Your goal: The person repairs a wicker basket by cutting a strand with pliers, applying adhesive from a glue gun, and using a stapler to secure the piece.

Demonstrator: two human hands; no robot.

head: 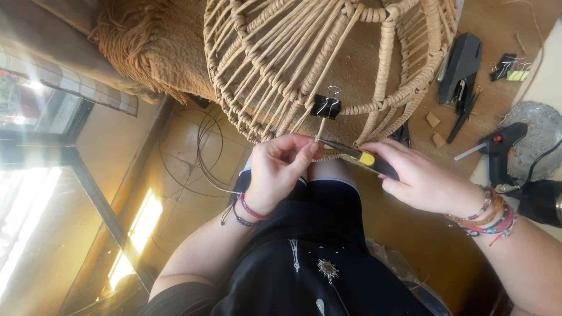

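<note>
At the far left of the frame, bright sunlight falls across a tan tiled floor (pixel 175 146) and a dark metal frame (pixel 88 187) runs diagonally through it, with a checked cloth (pixel 88 88) draped above at upper left. A loose loop of thin wire (pixel 202 152) lies on the tiles just left of centre. Across the upper middle a large woven basket frame (pixel 304 58) of pale twisted cord fills the view, its ribs fanning down to a rim that sits just above the person's knees; a black binder clip (pixel 326 106) is clamped on that rim. A fringed brown mat (pixel 152 41) lies behind it at upper left. Below the rim, at centre, the left hand (pixel 278 169) is closed in a pinch on a cord end at the basket's lower edge. Just right of it, the right hand (pixel 418 178) is wrapped around a black cutter with a yellow button (pixel 366 159), its tip touching the same cord. Both wrists carry beaded bracelets. On the brown work surface (pixel 497 29) at upper right lie a black stapler (pixel 462 64), small clips (pixel 509 67), and two cardboard scraps (pixel 434 129); a black glue gun (pixel 500 146) stands at the right edge beside a glass dish (pixel 541 137). The person's dark clothing fills the lower centre.
</note>
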